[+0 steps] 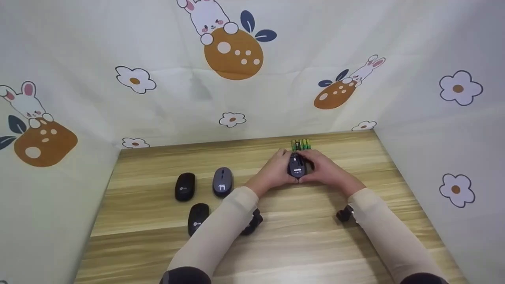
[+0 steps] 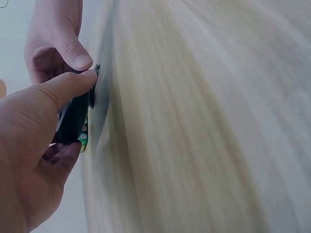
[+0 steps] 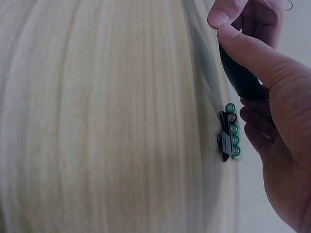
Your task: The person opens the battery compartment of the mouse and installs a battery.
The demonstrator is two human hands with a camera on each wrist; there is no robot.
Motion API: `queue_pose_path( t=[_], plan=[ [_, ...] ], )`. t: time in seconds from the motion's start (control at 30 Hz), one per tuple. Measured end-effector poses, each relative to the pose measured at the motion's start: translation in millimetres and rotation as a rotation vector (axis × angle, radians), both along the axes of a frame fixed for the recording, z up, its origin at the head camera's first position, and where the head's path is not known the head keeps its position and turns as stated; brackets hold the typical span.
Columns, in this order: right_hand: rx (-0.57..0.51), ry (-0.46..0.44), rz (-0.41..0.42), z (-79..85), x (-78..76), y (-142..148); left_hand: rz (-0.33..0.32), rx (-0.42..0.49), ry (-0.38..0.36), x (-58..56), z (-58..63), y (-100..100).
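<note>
Both hands hold a dark computer mouse (image 1: 296,167) near the back of the table, a pale label and a dark slot facing up. My left hand (image 1: 275,170) grips its left side, and my right hand (image 1: 324,169) grips its right side. In the right wrist view the thumbs meet at the mouse's (image 3: 239,80) near end. Just beyond the hands several green batteries (image 1: 303,144) lie side by side. A small black piece (image 3: 225,138), like a battery cover, sits beside the batteries (image 3: 234,129) in the right wrist view.
To the left are two black mice (image 1: 185,187) (image 1: 198,219) and a grey mouse (image 1: 223,182). The left sleeve (image 1: 221,225) partly covers the nearer black one. A printed cloth (image 1: 173,106) walls in the wooden table (image 1: 300,240) at the back and sides.
</note>
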State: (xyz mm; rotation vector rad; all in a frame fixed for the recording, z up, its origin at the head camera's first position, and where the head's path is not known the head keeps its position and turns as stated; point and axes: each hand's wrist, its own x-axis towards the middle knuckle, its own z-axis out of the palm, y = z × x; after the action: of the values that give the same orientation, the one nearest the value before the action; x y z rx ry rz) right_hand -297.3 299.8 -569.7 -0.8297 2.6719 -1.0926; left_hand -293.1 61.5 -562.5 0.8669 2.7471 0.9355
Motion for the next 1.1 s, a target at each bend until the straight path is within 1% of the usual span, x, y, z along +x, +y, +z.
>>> queue_pose_path(
  t=[0.1,0.27,0.43,0.7,1.1],
  plan=[
    [-0.009,0.0,0.007,-2.7,-2.1,0.5,-0.002,-0.023,-0.002,-1.7,-1.7,2.0],
    [-0.018,-0.005,0.016,-5.7,-3.9,0.1,0.0,-0.03,-0.01,-3.1,-4.4,3.5],
    [-0.003,-0.007,0.022,-8.9,-4.6,0.6,0.006,-0.039,-0.014,-2.7,-5.8,4.1],
    [0.004,0.003,0.019,-9.0,-6.1,0.8,0.016,-0.054,-0.028,-4.7,-5.2,7.4],
    [-0.011,-0.003,0.009,-9.8,-6.0,-0.2,-0.004,-0.068,-0.031,-4.7,-4.2,6.5]
  ],
)
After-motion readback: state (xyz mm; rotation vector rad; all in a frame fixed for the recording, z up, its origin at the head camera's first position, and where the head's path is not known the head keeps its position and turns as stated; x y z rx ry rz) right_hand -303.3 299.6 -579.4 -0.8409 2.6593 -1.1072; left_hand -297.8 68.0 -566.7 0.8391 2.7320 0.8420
